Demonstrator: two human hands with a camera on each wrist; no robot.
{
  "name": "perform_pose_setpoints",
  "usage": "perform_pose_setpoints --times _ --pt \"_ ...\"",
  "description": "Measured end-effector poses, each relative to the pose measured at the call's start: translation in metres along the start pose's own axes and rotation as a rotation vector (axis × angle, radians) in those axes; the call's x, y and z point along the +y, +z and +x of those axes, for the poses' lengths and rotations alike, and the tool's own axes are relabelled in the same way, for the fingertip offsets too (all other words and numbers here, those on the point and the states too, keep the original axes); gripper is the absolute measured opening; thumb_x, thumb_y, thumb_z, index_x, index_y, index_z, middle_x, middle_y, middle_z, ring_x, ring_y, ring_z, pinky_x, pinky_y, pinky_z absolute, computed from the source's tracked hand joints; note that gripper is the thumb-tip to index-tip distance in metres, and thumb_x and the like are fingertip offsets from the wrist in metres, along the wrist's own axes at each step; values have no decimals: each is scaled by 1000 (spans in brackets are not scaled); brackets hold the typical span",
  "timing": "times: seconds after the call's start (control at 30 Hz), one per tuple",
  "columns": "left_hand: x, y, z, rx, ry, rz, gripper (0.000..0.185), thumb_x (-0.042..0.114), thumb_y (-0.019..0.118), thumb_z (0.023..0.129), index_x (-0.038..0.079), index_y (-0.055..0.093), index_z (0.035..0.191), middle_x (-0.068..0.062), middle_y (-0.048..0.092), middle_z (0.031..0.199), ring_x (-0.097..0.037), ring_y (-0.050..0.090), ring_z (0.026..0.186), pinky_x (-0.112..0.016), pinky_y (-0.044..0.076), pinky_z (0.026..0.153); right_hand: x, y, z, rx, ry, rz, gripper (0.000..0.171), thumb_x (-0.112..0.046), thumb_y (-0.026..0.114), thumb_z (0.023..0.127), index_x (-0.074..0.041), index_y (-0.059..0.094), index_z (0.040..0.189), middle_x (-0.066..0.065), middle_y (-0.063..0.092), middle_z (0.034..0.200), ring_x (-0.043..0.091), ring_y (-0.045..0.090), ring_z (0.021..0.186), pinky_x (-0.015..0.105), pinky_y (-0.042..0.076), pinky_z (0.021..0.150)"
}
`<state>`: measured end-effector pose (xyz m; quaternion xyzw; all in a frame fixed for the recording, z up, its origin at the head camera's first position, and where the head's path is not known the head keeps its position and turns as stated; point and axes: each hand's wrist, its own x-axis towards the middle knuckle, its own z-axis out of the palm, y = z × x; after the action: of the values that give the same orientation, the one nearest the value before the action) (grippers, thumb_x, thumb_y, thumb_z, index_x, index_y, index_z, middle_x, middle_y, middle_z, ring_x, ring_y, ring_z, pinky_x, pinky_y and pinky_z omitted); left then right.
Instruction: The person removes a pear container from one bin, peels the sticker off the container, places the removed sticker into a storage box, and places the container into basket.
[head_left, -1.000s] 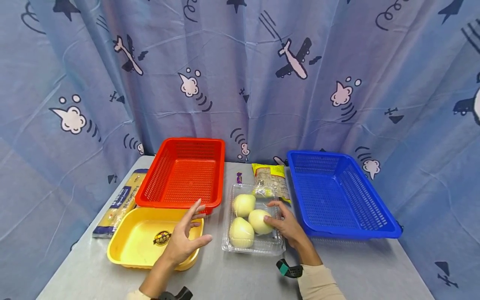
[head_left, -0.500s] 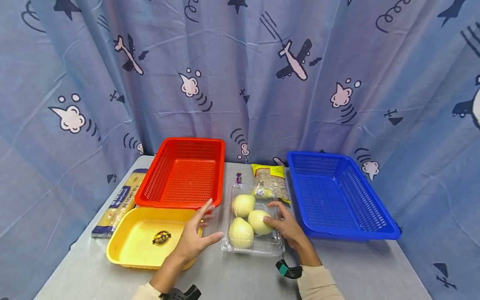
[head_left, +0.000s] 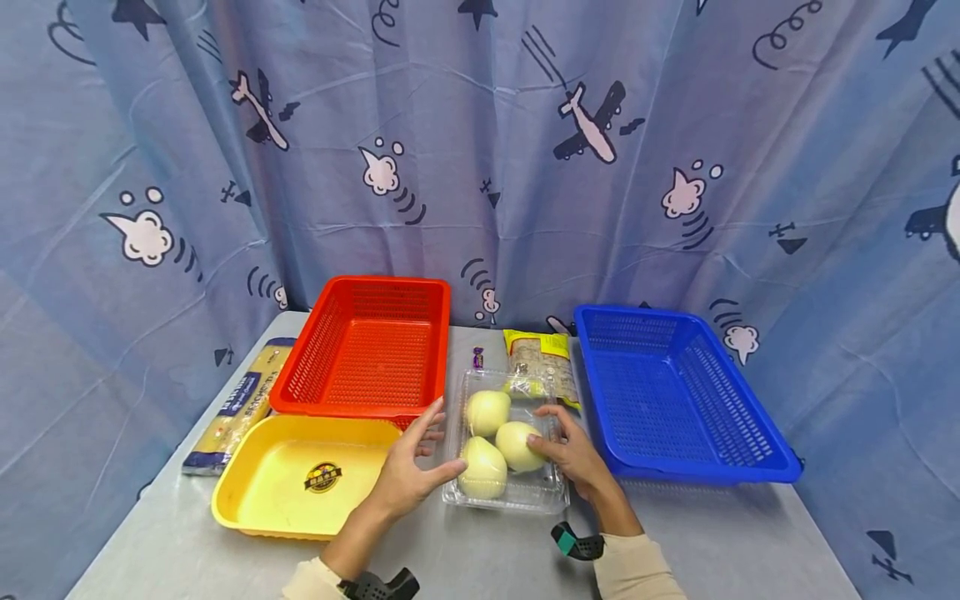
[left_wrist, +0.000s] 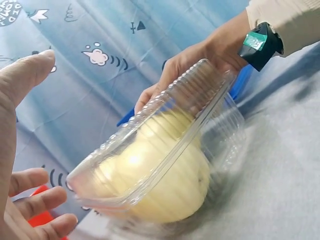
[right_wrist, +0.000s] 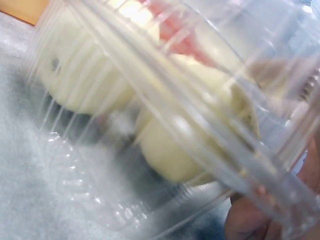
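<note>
The right hand [head_left: 572, 454] rested on the right side of a clear plastic box [head_left: 507, 492], its fingers laid over the lid and bent round the edge of it, so that it held the box. The left hand [head_left: 408, 475] was at the box's left side with its fingers straight and spread, the thumb reaching toward the near left corner; whether it touched the plastic could not be told from the head view. In the left wrist view the fingers [left_wrist: 30, 187] stood just short of the box [left_wrist: 165, 145], with a small gap showing, and the right hand [left_wrist: 200, 60] gripped the far edge.

Inside the box lay three pale yellow round fruits [head_left: 487, 411], close together. The right wrist view showed them only as blurred pale shapes through the ridged lid [right_wrist: 165, 125].

The box sat on a grey table [head_left: 720, 542], between a yellow tray [head_left: 262, 492] on the left and a blue basket [head_left: 675, 400] on the right. A red basket [head_left: 367, 350] stood behind the yellow tray, touching or nearly touching it. A long packet of spaghetti [head_left: 236, 404] lay along the left of the red basket. Behind the box lay a packet with a yellow top [head_left: 542, 354] and a small purple wrapper [head_left: 477, 357]. A blue curtain [head_left: 450, 150] printed with aeroplanes and clouds hung behind the table.
</note>
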<state>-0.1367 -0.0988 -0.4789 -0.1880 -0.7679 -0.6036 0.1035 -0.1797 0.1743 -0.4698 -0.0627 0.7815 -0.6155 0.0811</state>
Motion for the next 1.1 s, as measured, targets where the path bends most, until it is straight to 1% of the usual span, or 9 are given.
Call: perform_pose_setpoints --times 0.1,0.2,0.33,0.53,0.67,0.77,0.9,1.1 --pt "-6 4 2 8 -15 -2 84 17 80 77 15 37 150 -16 51 135 -42 52 111 -56 45 87 0 -1 -1 4 -1 5 46 -7 71 88 -1 49 128 10 36 85 19 37 71 29 37 62" --pt "-8 8 3 21 -27 5 84 24 80 78 17 37 150 -15 51 136 -43 50 115 -59 43 89 1 -1 -1 1 -5 12 46 -6 70 88 0 49 128 11 36 86 20 37 71 29 38 62" --pt "-8 12 6 23 -60 30 83 31 78 79 17 37 150 -15 49 139 -43 49 117 -58 43 91 1 -2 -2 1 -10 20 45 -6 70 88 -1 49 128 11 36 87 20 38 73 30 39 64" --pt "-9 20 10 3 -119 40 82 32 77 81 15 36 150 -21 44 143 -46 50 117 -58 43 92 1 -3 -2 6 -8 13 46 -6 70 88 0 49 128 9 39 80 19 40 68 28 38 60" --pt "-12 24 15 5 -134 79 81 35 77 81 16 38 150 -18 44 143 -46 52 114 -56 45 90 2 -3 -2 4 -7 23 47 -6 70 88 0 49 129 9 39 80 19 40 67 27 38 59" --pt "-15 28 19 4 -137 108 80 37 76 82 14 39 149 -19 44 143 -46 52 114 -55 46 90 3 -2 -2 4 -8 23 46 -6 70 88 -1 49 129 9 39 80 19 40 68 27 38 59" --pt "-19 32 22 6 -141 145 82 39 76 81 11 40 148 -19 43 144 -43 49 120 -54 43 94 2 -1 -3 7 -20 8 46 -7 71 87 -2 50 128 8 39 82 19 40 70 28 38 61" --pt "-20 36 24 16 -186 219 82 44 76 79 14 42 148 -15 46 142 -38 46 125 -53 40 98 -1 0 -4 19 -25 7 46 -6 71 87 -1 50 127 11 40 85 19 40 73 28 39 62"
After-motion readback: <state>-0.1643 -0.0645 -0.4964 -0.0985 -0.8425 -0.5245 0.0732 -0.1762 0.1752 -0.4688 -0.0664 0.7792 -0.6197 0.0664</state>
